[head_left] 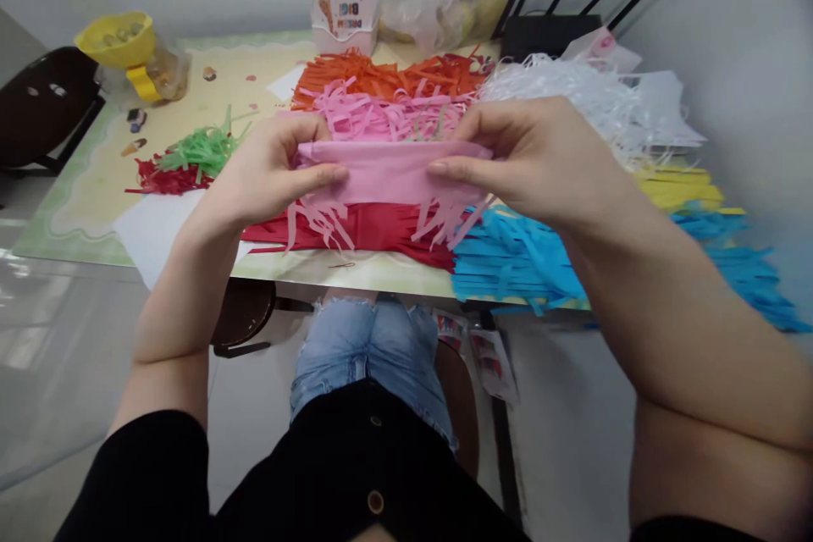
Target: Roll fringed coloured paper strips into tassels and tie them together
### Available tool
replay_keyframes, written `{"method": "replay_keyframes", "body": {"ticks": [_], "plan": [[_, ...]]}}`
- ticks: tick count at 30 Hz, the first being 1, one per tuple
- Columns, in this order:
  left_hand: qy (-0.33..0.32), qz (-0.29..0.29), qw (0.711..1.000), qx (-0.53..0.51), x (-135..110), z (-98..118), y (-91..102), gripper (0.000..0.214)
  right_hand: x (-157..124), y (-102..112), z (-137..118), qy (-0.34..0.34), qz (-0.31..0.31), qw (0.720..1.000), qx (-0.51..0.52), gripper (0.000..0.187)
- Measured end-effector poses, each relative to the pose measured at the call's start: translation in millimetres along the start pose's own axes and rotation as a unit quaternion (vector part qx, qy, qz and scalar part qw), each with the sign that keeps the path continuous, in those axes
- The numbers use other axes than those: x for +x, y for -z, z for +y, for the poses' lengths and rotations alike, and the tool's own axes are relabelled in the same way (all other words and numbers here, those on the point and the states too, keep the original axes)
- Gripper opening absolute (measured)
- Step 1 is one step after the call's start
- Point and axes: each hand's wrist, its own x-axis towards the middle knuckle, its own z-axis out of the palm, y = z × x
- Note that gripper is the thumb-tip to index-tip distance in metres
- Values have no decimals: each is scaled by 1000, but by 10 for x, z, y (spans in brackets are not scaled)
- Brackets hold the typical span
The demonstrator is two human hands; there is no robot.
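Note:
A strip of pink fringed tissue paper [384, 174] is stretched level between my two hands, above the table's front edge. My left hand [279, 165] pinches its left end, thumb in front and fingers folded behind. At the other end my right hand [514, 148] grips it the same way. Cut fringes dangle below both ends. Behind the strip lies more pink fringed paper [356, 106], with orange fringed paper [374, 76] beyond. Red fringed paper [387, 229] rests just under the strip, and blue fringed paper [521, 254] is below my right hand.
White shredded paper [559, 97] and yellow fringed paper [679, 188] lie at the right. Green shreds [200, 148] sit on the left. A yellow-topped jar [146, 68] and a pink-and-white container [346, 4] stand at the back. Brown stools [245, 309] are beside and below the table.

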Motion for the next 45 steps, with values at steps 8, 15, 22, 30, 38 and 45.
{"method": "replay_keyframes", "body": {"ticks": [8,15,22,30,38,45], "plan": [[-32,95,989,-105,-16,-217,-52,28,-22,-102,-14,59,86,991,83,25],[-66,102,973,-194,-58,-307,-153,18,-110,-184,25,39,125,984,120,16],[-120,73,975,-172,-100,-213,-155,35,-89,-175,67,48,97,983,148,39],[-90,159,983,-17,-166,-171,-273,33,-149,-199,-52,65,102,993,19,16],[-34,74,996,-34,-149,-85,-223,31,-224,-217,-167,84,93,992,-28,10],[-10,74,987,-146,-195,-128,-249,23,-205,-243,-113,43,95,993,45,9]]}}
